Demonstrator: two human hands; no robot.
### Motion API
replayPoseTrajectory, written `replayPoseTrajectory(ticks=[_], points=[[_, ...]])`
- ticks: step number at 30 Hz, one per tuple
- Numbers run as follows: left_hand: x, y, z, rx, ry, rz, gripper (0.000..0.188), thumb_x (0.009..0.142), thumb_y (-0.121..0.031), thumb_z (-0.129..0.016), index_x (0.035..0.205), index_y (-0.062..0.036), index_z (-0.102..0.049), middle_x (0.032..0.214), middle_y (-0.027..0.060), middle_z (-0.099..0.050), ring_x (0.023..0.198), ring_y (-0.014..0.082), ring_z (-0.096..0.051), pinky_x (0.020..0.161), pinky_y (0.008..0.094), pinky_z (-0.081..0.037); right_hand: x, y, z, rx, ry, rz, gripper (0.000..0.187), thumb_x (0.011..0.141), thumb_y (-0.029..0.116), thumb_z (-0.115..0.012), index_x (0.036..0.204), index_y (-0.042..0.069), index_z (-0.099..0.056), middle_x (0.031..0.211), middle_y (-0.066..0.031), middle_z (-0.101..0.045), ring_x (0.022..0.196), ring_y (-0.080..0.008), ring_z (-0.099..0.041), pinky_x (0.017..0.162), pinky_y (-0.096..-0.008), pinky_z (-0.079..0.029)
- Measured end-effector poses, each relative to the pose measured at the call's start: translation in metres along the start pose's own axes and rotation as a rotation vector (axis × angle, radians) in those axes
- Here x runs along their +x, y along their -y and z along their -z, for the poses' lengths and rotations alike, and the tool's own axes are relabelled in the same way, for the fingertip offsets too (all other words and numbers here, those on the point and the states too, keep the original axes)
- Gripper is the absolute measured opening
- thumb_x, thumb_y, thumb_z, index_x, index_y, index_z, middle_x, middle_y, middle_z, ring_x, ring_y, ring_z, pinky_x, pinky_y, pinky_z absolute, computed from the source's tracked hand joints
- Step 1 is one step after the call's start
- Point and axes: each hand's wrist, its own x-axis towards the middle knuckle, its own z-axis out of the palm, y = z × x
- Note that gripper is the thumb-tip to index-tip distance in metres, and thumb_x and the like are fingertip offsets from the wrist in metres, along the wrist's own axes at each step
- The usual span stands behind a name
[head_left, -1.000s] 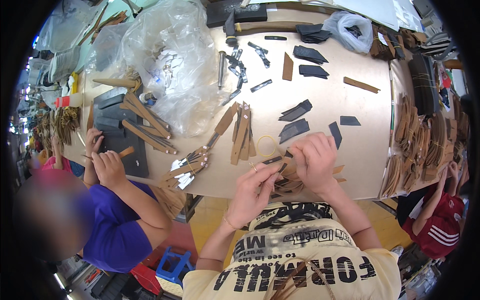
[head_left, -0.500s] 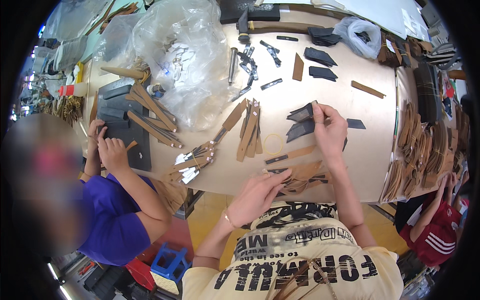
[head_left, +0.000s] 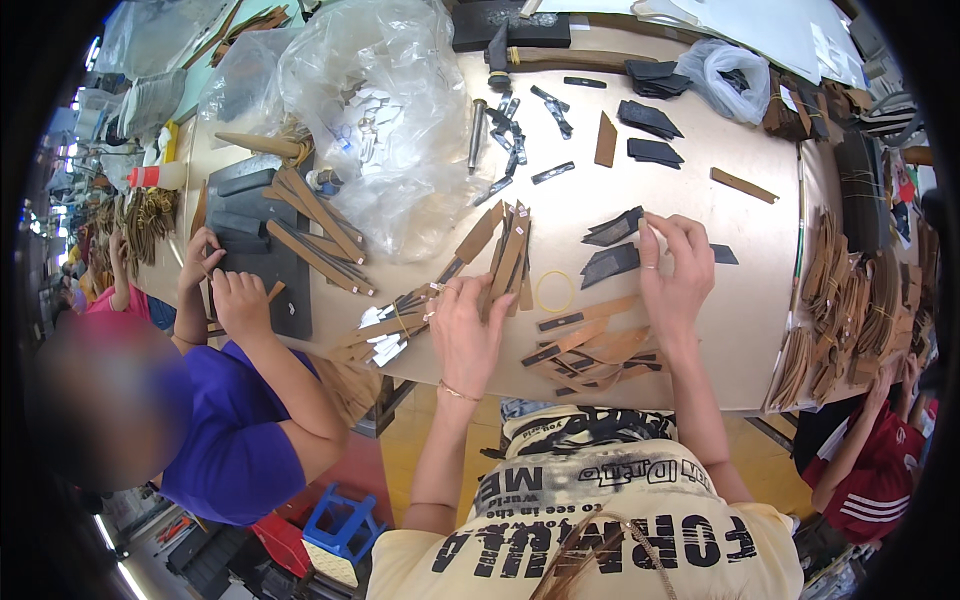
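Note:
My left hand (head_left: 465, 328) reaches over the lower ends of a fanned bundle of brown leather strips (head_left: 513, 250), its thumb and fingers apart. My right hand (head_left: 677, 275) is closed in a pinch at the corner of a stack of black slanted pieces (head_left: 612, 229); how many it grips is hidden. Just below lies a second black stack (head_left: 608, 264). Between my hands is a loose yellow rubber band (head_left: 555, 291). A loose pile of brown strips with black sections (head_left: 590, 352) lies near the table's front edge.
A co-worker in a purple shirt (head_left: 235, 430) works at the left beside a black board (head_left: 285, 300). A clear plastic bag (head_left: 375, 120), a hammer (head_left: 498, 58) and a metal punch (head_left: 477, 135) lie toward the back. Bundled brown straps (head_left: 825, 285) line the right side.
My left hand has moved left, from the loose strip pile to the fanned brown bundle. My right hand stays by the black stacks, its fingers slightly shifted. The view has shifted a little.

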Motion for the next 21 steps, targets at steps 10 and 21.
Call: replayPoseTrajectory(ticks=[10,21], points=[[-0.004,-0.002,0.015,-0.436,-0.106,0.236,0.015,0.093,-0.010,-0.062,0.098,0.0028,-0.068,0.088,0.0145,-0.069,0.080,0.0233,-0.065,0.075,0.0342,-0.049,-0.025,0.041,0.002,0.329,0.230,0.308,0.023,0.080,0.011,-0.074,0.103,0.011,-0.071,0.095,-0.0042,-0.063,0.086,-0.0227,-0.060,0.075,-0.0340,-0.044],[-0.004,0.003,0.009,-0.518,-0.169,0.405,0.019,0.099,-0.013,-0.057,0.100,0.0044,-0.064,0.088,0.0074,-0.068,0.085,0.0136,-0.062,0.076,0.0271,-0.047,-0.044,0.068,-0.049,0.165,0.567,0.605,0.037,0.088,0.021,-0.065,0.120,0.004,-0.063,0.130,-0.0129,-0.056,0.126,-0.0278,-0.049,0.099,-0.0384,-0.044]])
